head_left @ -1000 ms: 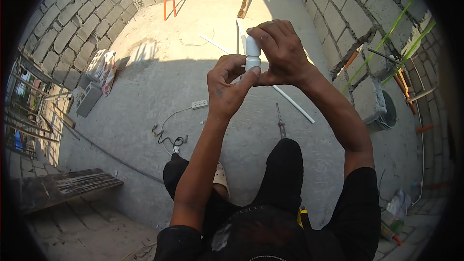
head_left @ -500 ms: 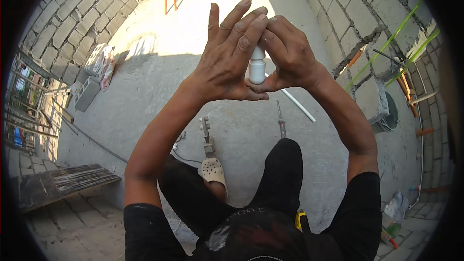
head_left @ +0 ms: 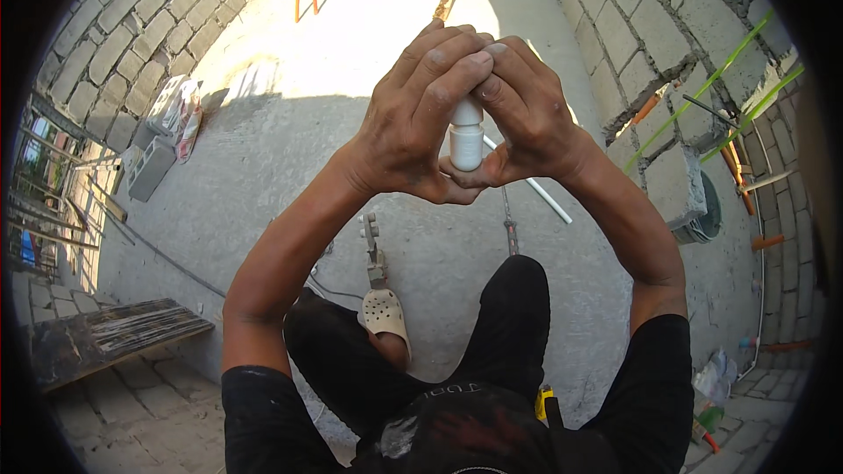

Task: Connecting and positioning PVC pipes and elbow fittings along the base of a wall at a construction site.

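Raised in front of me, both hands close around a small white cylindrical piece (head_left: 466,147) with a rounded lower end and a narrow groove around it. Its upper part is hidden behind the fingers, so I cannot tell its exact kind. My left hand (head_left: 413,118) is on its left side, fingers bent over the top and thumb below. From the other side my right hand (head_left: 527,110) curls round it, with its thumb near the lower end. The fingertips of the two hands meet above the piece.
A thin white pipe (head_left: 549,200) and a long-bitted tool (head_left: 510,237) lie on the concrete floor. A metal tool (head_left: 376,262) lies by my shoe. Hollow blocks (head_left: 151,169) stand left, a bucket (head_left: 709,206) right. A dark plank (head_left: 114,342) lies lower left. Block walls surround the floor.
Both hands have come slightly lower with the white piece. The left fingers, more outstretched before, have curled in, and its raised index finger has folded down.
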`<state>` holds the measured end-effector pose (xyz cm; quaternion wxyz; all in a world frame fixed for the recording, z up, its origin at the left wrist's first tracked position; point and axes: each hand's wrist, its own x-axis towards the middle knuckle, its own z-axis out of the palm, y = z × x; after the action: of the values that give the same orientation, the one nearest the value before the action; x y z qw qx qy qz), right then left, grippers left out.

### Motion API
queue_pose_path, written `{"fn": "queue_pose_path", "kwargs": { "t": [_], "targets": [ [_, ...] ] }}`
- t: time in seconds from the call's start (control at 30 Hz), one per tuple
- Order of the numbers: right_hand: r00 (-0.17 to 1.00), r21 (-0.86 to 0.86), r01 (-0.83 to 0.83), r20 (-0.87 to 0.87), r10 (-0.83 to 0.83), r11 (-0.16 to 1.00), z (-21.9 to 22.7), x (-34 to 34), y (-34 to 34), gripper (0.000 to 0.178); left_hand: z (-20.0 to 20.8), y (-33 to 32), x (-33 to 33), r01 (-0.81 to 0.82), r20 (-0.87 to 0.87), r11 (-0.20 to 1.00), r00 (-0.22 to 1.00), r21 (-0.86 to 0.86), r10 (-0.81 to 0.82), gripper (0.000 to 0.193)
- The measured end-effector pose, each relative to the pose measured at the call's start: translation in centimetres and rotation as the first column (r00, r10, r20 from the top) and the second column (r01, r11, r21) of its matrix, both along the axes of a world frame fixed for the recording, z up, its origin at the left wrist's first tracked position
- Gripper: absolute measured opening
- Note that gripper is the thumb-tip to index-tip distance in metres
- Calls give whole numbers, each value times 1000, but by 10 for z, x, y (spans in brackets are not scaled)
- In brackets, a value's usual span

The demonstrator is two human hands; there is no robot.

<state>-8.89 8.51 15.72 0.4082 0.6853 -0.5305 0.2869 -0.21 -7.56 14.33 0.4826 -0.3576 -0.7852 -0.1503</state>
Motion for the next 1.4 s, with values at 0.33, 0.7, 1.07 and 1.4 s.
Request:
{"fn": "queue_pose_path", "kwargs": {
  "t": [0.33,0.7,1.07,1.4],
  "targets": [
    [1000,-27,5,7,-5,1000,-12,0,-10,55,-6,-7,-1,42,-24,999,999,22,-42,88],
    [999,-108,33,39,-29,994,-23,13,-25,48,-5,-24,9,25,-14,998,1000,-57,-26,85],
    [993,15,48,112,-49,999,-18,2,-19,87,-44,-30,20,-44,349,913,931,406,-110,124],
    [876,322,443,39,-480,836,24,7,4,73,-53,5,-18,-21,550,685,613,728,-566,41]
  ]
}}
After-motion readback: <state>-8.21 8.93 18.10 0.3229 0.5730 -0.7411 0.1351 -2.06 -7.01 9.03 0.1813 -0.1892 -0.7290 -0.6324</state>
